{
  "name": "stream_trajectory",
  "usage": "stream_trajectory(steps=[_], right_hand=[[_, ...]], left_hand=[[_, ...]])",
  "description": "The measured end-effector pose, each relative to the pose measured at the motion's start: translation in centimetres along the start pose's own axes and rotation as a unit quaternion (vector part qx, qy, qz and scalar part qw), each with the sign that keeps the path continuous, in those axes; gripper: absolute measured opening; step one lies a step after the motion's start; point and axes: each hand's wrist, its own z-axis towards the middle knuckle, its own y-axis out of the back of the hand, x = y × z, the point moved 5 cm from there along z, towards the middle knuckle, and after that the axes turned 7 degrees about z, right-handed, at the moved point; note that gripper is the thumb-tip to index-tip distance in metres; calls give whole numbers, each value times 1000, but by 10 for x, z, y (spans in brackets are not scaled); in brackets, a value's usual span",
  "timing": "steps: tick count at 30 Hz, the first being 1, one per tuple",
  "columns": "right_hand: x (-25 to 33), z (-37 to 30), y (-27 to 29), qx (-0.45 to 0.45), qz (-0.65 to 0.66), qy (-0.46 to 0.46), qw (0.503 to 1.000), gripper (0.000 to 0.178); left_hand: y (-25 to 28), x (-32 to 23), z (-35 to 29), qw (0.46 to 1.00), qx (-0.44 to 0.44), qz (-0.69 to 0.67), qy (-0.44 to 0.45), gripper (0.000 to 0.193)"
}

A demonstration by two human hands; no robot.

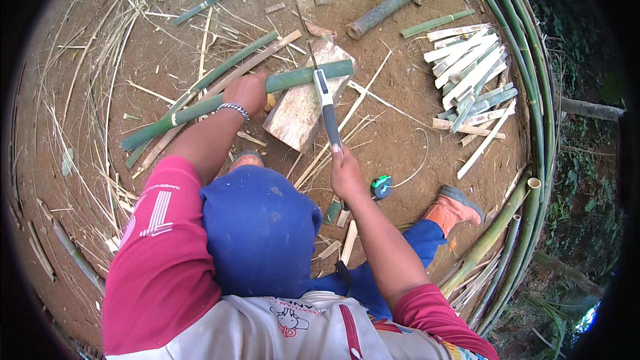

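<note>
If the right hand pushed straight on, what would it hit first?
Most likely the green bamboo pole, which the saw crosses ahead of the right hand. The wooden block beneath looks lower, though depth is hard to judge.

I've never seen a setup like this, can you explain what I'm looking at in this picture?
There's no machine here, just someone working bare-handed. The picture comes from a wide fisheye camera worn on the head and looking down, so straight edges bend near the rim, and its left is the wearer's left. The left grip holds a green bamboo pole lying over a wooden block. The right grip holds a saw, which crosses the pole near its right end. On the brown ground lie a pile of split bamboo pieces and a tape measure. Longer bamboo stems curve along the right.
</note>
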Motion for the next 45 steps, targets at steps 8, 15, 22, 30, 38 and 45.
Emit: stream_trajectory(steps=[8,15,22,30,38,45], right_hand=[[-140,-154,-2,-21,-20,7,1000,48],[-4,-15,3,6,-5,10,1000,48],[-144,-137,-2,0,20,-20,1000,48],[-44,-48,-5,-9,19,24,999,43],[-59,-39,3,0,15,13,1000,45],[-71,-95,4,-19,6,58,998,43]], left_hand=[[-2,4,-4,1000,17,-1,4,22],[-3,0,-4,1000,10,-2,3,23],[-7,5,-2,1000,7,-3,2,22],[-2,6,-3,1000,-2,-3,-2,20],[-1,-2,-3,1000,5,-2,0,23],[-1,8,-7,1000,-6,4,-3,22]])
